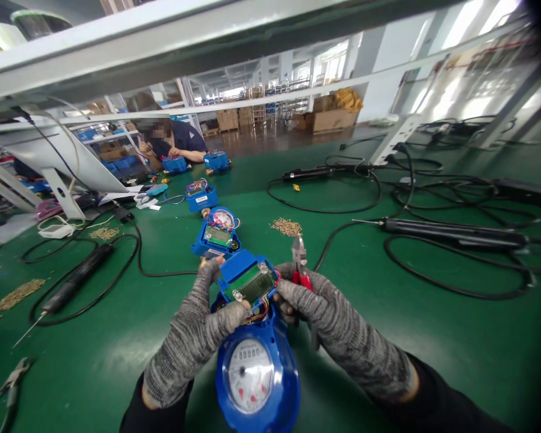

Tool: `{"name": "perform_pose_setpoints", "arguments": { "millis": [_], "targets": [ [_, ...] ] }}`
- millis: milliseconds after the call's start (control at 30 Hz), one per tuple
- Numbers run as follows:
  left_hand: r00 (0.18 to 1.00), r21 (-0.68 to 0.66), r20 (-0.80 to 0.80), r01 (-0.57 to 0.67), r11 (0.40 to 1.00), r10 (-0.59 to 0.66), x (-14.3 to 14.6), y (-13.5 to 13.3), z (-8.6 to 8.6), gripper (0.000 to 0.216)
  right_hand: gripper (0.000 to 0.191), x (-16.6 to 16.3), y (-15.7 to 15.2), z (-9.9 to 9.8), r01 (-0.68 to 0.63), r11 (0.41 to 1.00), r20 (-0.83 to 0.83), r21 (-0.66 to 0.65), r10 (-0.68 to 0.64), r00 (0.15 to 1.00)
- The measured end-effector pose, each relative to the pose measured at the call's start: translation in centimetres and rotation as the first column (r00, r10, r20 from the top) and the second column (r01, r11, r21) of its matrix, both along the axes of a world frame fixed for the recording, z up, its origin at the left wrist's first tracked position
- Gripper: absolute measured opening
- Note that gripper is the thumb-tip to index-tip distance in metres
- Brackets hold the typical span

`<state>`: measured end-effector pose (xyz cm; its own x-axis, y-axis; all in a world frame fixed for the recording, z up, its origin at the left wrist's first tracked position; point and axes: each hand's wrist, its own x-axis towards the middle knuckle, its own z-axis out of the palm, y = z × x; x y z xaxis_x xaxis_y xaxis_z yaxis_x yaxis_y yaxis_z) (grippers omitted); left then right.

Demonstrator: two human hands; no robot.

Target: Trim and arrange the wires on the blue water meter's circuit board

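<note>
A blue water meter (pixel 256 376) with a round white dial lies on the green bench in front of me. Its blue electronics box with a green circuit board (pixel 249 282) is tipped up above the dial, joined by coloured wires. My left hand (pixel 198 328), in a grey knit glove, is closed on the box's left side, thumb at the wires. My right hand (pixel 324 313), also gloved, touches the box's right edge while gripping red-handled cutting pliers (pixel 300 264), jaws pointing up.
Further blue meters (pixel 216 236) line up behind. Piles of small brass screws (pixel 287 227) lie around. Black electric screwdrivers (pixel 451 231) with looping cables lie right and left (pixel 74 281). Pliers (pixel 6 388) rest bottom left. A seated person (pixel 171 141) works at the far end.
</note>
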<state>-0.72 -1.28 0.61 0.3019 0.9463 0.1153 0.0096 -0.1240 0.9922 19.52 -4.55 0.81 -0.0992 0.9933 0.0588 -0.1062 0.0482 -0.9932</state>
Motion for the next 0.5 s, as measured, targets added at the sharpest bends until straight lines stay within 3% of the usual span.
{"name": "perform_pose_setpoints", "arguments": {
  "millis": [133, 300, 433, 500],
  "targets": [
    [0.989, 0.040, -0.064, 0.138, 0.990, -0.135, 0.3, -0.1, 0.4, 0.046, 0.030, -0.4, 0.0, -0.8, 0.030, 0.999, -0.036, -0.021, -0.031, 0.999],
    [0.996, 0.185, 0.013, 0.084, 0.979, -0.088, 1.1, -1.0, 0.3, 0.042, 0.036, -0.1, -0.4, -1.1, 0.011, 0.999, 0.005, -0.038, -0.011, 1.000],
    [0.993, 0.234, 0.012, 0.108, 0.966, -0.113, 1.5, -1.6, 0.9, 0.032, 0.041, 0.3, -0.5, -2.7, 0.185, 0.982, 0.171, -0.032, -0.177, 0.969],
    [0.995, 0.260, 0.023, 0.089, 0.962, -0.098, 1.5, -1.5, 0.9, 0.036, 0.039, 0.1, -0.6, -3.0, 0.186, 0.983, 0.216, -0.010, -0.179, 0.960]
  ]
}}
